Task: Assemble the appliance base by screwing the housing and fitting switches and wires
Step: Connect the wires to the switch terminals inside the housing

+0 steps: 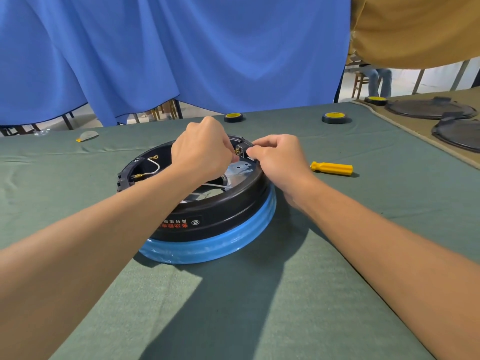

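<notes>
Mid-table: appliance base (207, 219), black housing on a blue-wrapped rim. The right hand (279, 158) pinches the black switch (243, 146) at the housing's far rim. The left hand (201, 152) curls tight beside it, and I cannot tell what it holds. A yellow screwdriver (332, 168) lies towards the table's right edge.

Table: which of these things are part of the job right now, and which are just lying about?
In the job: base; switch on its far rim, pinched by the right hand, left hand beside it; wire inside; screwdriver, unheld.
Lying about: three tape rolls; black covers at the far right; a grey scrap at the far left.
</notes>
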Action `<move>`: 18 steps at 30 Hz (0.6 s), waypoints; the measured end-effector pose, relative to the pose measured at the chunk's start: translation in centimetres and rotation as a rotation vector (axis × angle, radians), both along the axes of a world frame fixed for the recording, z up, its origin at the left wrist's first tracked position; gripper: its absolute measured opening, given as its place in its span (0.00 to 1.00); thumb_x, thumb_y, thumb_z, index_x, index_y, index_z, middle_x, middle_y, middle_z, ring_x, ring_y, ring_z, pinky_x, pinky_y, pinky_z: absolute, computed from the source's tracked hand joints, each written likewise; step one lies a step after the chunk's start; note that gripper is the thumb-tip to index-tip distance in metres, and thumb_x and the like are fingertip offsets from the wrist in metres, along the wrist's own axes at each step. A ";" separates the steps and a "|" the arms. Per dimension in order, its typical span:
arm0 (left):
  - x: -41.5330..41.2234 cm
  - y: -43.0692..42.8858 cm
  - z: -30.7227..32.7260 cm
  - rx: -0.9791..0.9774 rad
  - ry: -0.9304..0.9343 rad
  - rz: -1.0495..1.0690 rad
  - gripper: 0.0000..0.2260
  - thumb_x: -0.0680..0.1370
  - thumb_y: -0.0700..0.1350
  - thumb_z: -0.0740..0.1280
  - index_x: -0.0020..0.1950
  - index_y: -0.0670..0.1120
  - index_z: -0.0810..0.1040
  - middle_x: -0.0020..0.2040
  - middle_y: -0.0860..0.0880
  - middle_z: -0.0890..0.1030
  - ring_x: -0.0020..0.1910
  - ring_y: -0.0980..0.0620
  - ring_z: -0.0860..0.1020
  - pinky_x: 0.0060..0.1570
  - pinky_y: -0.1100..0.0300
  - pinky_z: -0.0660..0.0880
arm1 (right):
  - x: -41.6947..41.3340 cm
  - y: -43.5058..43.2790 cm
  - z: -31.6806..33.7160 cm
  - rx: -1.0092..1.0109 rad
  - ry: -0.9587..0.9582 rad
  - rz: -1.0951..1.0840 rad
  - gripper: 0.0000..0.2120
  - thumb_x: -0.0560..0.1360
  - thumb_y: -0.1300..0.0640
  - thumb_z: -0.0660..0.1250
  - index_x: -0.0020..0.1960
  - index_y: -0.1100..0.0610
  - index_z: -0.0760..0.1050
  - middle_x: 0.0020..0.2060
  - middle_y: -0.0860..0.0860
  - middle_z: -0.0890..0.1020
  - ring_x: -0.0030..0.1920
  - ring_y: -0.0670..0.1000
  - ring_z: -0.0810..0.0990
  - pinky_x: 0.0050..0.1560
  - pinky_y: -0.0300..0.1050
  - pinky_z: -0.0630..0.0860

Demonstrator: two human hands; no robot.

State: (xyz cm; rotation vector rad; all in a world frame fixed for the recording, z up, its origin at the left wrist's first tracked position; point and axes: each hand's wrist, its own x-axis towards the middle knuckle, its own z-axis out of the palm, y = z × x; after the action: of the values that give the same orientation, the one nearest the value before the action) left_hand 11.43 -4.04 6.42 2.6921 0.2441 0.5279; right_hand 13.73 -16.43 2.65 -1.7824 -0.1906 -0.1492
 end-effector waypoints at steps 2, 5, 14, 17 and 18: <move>0.1 -0.1 -0.1 0.030 -0.016 -0.001 0.05 0.74 0.48 0.75 0.46 0.48 0.86 0.47 0.46 0.83 0.48 0.44 0.78 0.44 0.53 0.76 | 0.0 0.0 0.0 0.000 0.003 -0.005 0.03 0.74 0.58 0.69 0.45 0.53 0.81 0.43 0.49 0.83 0.50 0.52 0.80 0.52 0.49 0.78; 0.3 -0.3 -0.2 0.086 -0.051 0.000 0.05 0.74 0.47 0.75 0.47 0.47 0.86 0.47 0.46 0.83 0.50 0.42 0.78 0.43 0.53 0.75 | 0.0 0.1 0.1 0.001 0.003 -0.007 0.03 0.73 0.59 0.70 0.42 0.52 0.81 0.41 0.50 0.84 0.48 0.53 0.81 0.53 0.52 0.79; 0.0 -0.4 -0.2 0.151 -0.071 -0.017 0.03 0.74 0.45 0.75 0.46 0.47 0.87 0.46 0.46 0.84 0.48 0.42 0.79 0.43 0.50 0.77 | 0.4 0.0 0.0 -0.038 -0.011 -0.014 0.04 0.74 0.58 0.69 0.47 0.53 0.81 0.42 0.49 0.83 0.49 0.51 0.80 0.49 0.48 0.78; -0.4 -0.2 0.1 0.142 -0.061 -0.022 0.05 0.73 0.48 0.76 0.45 0.47 0.85 0.45 0.47 0.83 0.47 0.43 0.78 0.40 0.54 0.72 | 0.3 0.0 0.1 -0.061 -0.033 -0.038 0.03 0.74 0.57 0.69 0.43 0.51 0.80 0.41 0.47 0.82 0.48 0.50 0.80 0.49 0.47 0.78; -0.6 -0.1 0.3 0.134 -0.056 -0.027 0.07 0.74 0.50 0.75 0.45 0.48 0.84 0.46 0.47 0.83 0.48 0.44 0.78 0.40 0.54 0.71 | 0.3 0.0 0.1 -0.073 -0.041 -0.049 0.04 0.74 0.58 0.69 0.41 0.51 0.79 0.39 0.46 0.82 0.47 0.49 0.79 0.49 0.47 0.78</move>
State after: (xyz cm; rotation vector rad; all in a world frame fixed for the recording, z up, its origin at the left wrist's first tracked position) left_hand 10.82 -4.18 6.76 2.8007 0.1625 0.6311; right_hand 14.04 -16.38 2.79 -1.8583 -0.1841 -0.2169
